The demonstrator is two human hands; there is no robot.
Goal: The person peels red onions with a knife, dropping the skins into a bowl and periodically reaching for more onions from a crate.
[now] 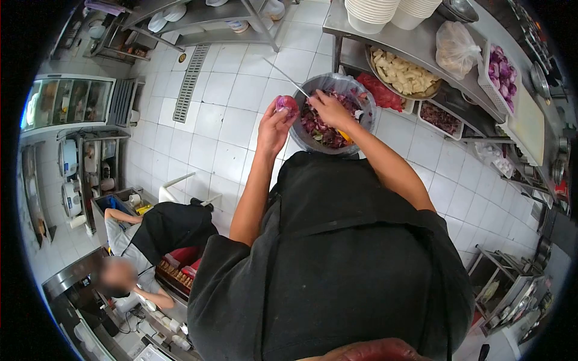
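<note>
1. Head view: your left hand (274,123) is raised at the end of a nearly straight forearm, fingers curled upward and clamped around a red onion (287,104), which sits at the fingertips just outside the bin's rim at about 9 o'clock from it.
2. The onion looks roundish, with its cut or peeled face toward the camera; its long axis cannot be told at this size.
3. Your right hand (330,109) reaches out over the lined bin (367,111), knuckles up, fingers closed on a knife (288,78).
4. The knife's thin blade runs from your right hand toward 10 o'clock, tip pointing up-left and away from you, passing just above the onion.
5. The bin holds purple onion skins and scraps (322,126), directly under your right hand.
6. At 2 o'clock from the bin, a basket of peeled onions (503,71) sits on the steel counter (421,45).
7. At 7 o'clock, another person (150,240) crouches on the tile floor, well apart from you.
</note>
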